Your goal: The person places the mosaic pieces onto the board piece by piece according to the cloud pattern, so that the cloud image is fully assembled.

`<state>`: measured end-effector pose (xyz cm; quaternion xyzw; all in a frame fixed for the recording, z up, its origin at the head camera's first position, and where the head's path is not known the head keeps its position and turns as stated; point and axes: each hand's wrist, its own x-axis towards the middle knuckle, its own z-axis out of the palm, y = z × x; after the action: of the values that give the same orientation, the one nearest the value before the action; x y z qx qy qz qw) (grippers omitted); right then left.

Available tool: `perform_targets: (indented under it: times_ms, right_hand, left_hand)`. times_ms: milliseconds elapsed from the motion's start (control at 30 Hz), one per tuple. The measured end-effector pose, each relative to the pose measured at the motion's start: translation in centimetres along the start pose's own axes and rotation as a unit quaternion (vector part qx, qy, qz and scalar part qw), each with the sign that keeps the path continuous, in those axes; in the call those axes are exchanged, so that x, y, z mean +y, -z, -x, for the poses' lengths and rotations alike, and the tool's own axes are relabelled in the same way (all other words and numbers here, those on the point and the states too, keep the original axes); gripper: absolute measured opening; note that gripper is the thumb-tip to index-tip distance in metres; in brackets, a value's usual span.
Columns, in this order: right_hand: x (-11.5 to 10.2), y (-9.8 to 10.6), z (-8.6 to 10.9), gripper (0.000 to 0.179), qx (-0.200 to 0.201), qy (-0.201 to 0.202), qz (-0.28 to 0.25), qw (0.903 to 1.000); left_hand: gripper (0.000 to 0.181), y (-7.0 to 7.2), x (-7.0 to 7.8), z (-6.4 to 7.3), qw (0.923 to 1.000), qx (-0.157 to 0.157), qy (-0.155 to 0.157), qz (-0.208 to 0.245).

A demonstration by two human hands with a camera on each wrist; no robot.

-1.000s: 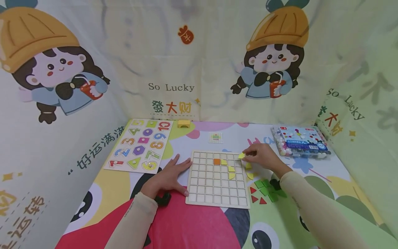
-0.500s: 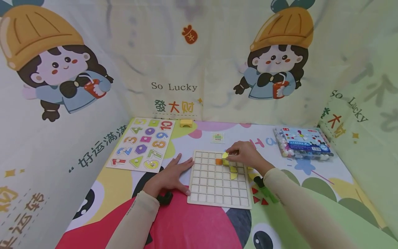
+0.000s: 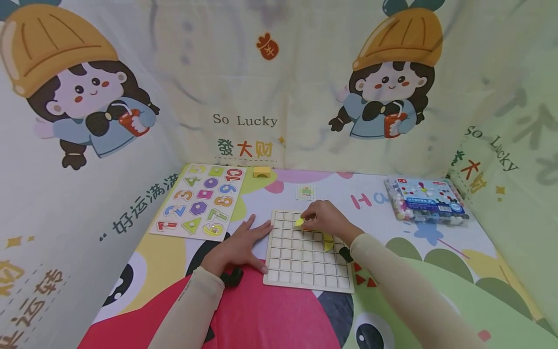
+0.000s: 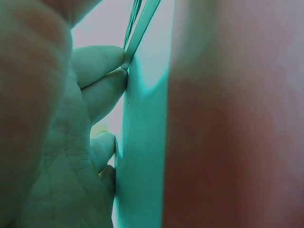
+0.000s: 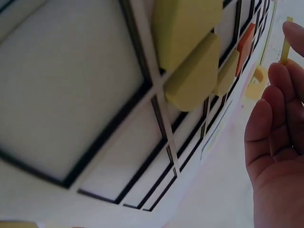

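A wooden grid board (image 3: 296,266) lies in front of me. My right hand (image 3: 327,217) is over its upper part and pinches a small yellow piece (image 3: 299,221) between thumb and fingers; the right wrist view shows this yellow piece (image 5: 286,42) edge-on. My left hand (image 3: 237,247) has its fingers spread, with thumb and fingertips touching the board's left edge; in the left wrist view the fingertips meet the board's side (image 4: 142,142). Yellow pieces (image 3: 328,242) sit in cells of the grid. An orange square (image 5: 246,47) on the board shows in the right wrist view; the right hand hides it from the head view.
Red triangles (image 3: 360,279) lie right of the board, partly beneath the right forearm. A number puzzle (image 3: 205,194) is at the left back, a yellow arch block (image 3: 262,172) and a small pattern card (image 3: 306,192) behind the board. A clear box (image 3: 427,201) of parts stands at right.
My right hand has moved left from the board's upper right corner across its top rows, carrying the yellow piece. The left hand stays at the board's edge.
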<state>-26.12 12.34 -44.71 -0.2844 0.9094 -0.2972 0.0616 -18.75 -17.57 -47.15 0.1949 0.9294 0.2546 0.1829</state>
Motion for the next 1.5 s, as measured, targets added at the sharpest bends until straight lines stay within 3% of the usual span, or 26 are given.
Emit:
perform_targets:
  times_ms: [500, 1033, 1167, 1500]
  right_hand:
    - [-0.5, -0.8, -0.6, 0.018, -0.021, -0.038, 0.057, 0.9974]
    - [-0.4, -1.3, -0.5, 0.023, -0.037, -0.059, 0.060, 0.9958]
    - [-0.3, -0.7, -0.1, 0.024, -0.040, -0.057, 0.045, 0.9966]
    - [1.6, 2.2, 2.1, 0.024, 0.006, -0.111, 0.016, 0.9937]
  left_hand:
    - [0.117, 0.0, 0.1, 0.1, 1.0000, -0.002, 0.004, 0.007]
    - [0.117, 0.0, 0.3, 0.3, 0.9999, 0.000, 0.004, 0.012]
    - [0.118, -0.2, 0.2, 0.2, 0.9999, 0.000, -0.002, 0.013]
    - [0.118, -0.2, -0.2, 0.1, 0.9999, 0.001, -0.008, 0.014]
